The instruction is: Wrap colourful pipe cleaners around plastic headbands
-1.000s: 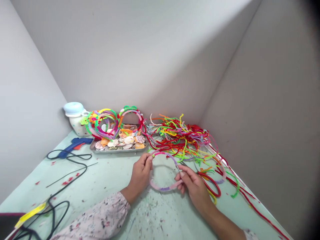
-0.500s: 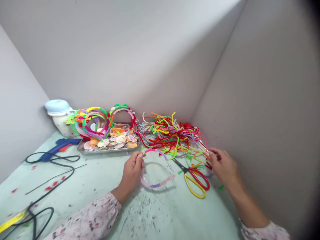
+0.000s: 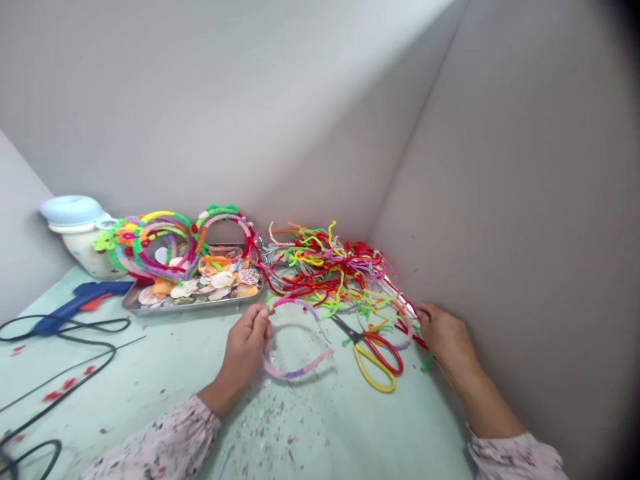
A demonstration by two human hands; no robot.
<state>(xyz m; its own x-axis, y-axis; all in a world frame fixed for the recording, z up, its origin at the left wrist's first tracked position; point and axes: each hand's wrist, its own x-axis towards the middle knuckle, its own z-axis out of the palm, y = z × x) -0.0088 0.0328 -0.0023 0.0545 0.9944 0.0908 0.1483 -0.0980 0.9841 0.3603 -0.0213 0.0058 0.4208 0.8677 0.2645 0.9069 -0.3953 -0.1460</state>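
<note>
My left hand (image 3: 246,343) pinches a headband (image 3: 301,372) wrapped in pink and purple pipe cleaner. The headband's open side faces right, and one thin bare end shows. My right hand (image 3: 445,337) is at the right end of a tangled pile of pipe cleaners (image 3: 345,263). Its fingers are curled together beside a silvery edge and a red strand; what they grip is hidden. Between the hands lie scissors (image 3: 373,357) with one red and one yellow handle, their blades pointing into the pile. A curved pinkish-purple piece (image 3: 404,341) rests just left of my right hand.
A metal tray (image 3: 193,305) of seashells stands behind my left hand, with several colourful headbands (image 3: 160,247) on it. At left are a blue glue gun (image 3: 63,313), its black cord (image 3: 75,387) and a blue-lidded cup (image 3: 85,237). Grey walls (image 3: 525,220) enclose the table.
The view has turned a little right, so the table's things sit further left. My right hand has shifted slightly right of the pile and its fingers look more closed. My left hand keeps the headband.
</note>
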